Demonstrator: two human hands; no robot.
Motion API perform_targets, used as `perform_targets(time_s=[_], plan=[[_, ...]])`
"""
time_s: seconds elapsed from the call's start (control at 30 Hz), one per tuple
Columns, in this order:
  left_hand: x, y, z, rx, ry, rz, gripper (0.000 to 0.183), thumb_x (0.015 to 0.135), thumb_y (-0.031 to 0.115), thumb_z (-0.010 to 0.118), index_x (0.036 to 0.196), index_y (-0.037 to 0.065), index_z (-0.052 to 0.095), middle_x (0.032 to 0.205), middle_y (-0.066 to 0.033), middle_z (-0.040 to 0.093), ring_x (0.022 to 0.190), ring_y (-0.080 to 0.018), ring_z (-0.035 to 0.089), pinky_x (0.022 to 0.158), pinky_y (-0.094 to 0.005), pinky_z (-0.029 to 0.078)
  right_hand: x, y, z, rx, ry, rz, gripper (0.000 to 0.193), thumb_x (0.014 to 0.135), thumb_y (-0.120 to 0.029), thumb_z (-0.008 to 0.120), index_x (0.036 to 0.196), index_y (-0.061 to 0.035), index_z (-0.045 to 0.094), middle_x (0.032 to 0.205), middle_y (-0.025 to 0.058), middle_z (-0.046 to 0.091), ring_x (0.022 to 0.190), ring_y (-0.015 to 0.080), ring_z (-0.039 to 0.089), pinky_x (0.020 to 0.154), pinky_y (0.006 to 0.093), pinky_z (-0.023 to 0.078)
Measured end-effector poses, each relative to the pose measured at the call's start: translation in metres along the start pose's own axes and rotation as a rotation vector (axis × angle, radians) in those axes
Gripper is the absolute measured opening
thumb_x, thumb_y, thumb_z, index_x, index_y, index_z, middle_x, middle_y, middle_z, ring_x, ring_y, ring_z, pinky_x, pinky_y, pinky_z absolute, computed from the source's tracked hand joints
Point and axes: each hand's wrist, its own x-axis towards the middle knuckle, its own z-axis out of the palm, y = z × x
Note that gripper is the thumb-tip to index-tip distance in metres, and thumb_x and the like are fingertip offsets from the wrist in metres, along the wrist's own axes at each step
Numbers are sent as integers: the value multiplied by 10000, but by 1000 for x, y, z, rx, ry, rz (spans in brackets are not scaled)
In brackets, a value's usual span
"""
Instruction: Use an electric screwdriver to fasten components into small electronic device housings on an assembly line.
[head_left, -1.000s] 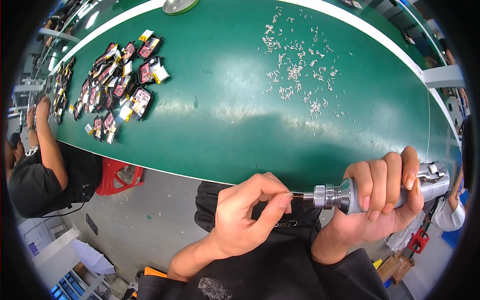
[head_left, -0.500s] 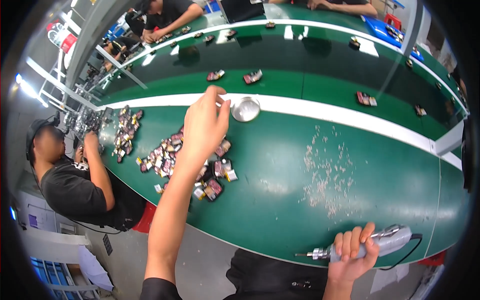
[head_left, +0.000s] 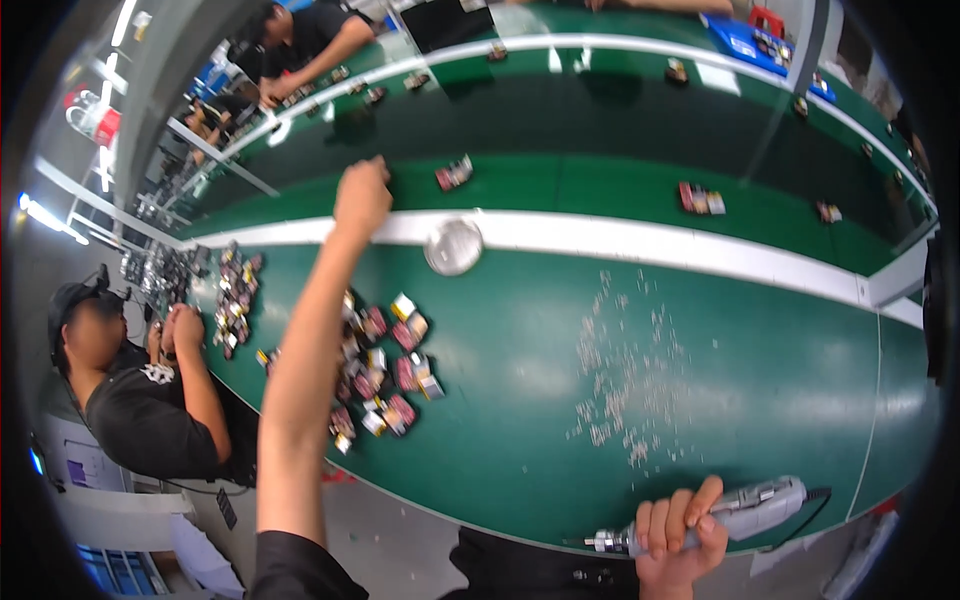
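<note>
My left hand (head_left: 363, 198) reaches over the white rail to the green belt. Its fingers are curled closed around something at the fingertips that they mostly hide. Close by on the belt lies a small black and dark-red part with a pale label (head_left: 455, 173). In my right hand (head_left: 682, 535) is a grey electric screwdriver (head_left: 765, 508), held level at the near table edge, its bit pointing left. A heap of similar small parts (head_left: 372, 372) sits under my left forearm, partly covered by it. Many tiny screws (head_left: 635, 375) are scattered on the green table.
A round metal dish (head_left: 453, 248) stands against the white rail (head_left: 600, 228). More parts (head_left: 702, 198) ride on the belt. Another pile of parts (head_left: 238, 300) lies at the left, before a seated person (head_left: 150, 400). Other people work across the belt.
My left hand has moved from beside the dish, out over the rail to the belt, and its fingers have closed. The view has shifted slightly. My right hand still holds the screwdriver.
</note>
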Motion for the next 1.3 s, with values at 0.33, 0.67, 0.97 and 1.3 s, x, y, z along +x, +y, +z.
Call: perform_targets(time_s=[0.33, 0.67, 0.97, 1.3], plan=[[-240, 191, -115, -408, -11, 639, 386, 723, -28, 592, 1099, -106, 564, 1115, -216, 616, 857, -275, 609, 770, -349, 501, -3, -5, -7, -32, -11, 49, 149, 854, -198, 495, 816, -92, 398, 530, 21, 389, 415, 140, 382, 507, 304, 358], [-286, 225, -121, -657, -164, 604, 443, 647, -24, 691, 1070, -102, 581, 1133, -222, 565, 847, -281, 576, 630, -330, 518, -46, 0, -3, -21, -50, 191, 117, 876, -174, 516, 890, -84, 442, 569, 31, 426, 471, 164, 432, 586, 334, 387], [-284, 234, -119, -523, -62, 701, 327, 647, -8, 689, 941, -125, 606, 968, -204, 606, 754, -276, 601, 593, -315, 522, -62, 36, 14, -34, 71, 239, 161, 891, -130, 562, 961, -47, 444, 753, 78, 471, 689, 184, 465, 674, 349, 423], [-295, 242, -125, -470, -5, 691, 284, 697, 37, 645, 912, -145, 612, 932, -235, 620, 731, -285, 607, 592, -312, 532, -62, 34, 12, -137, 58, 242, 174, 895, -161, 554, 981, -48, 451, 779, 81, 465, 711, 202, 478, 683, 348, 429]])
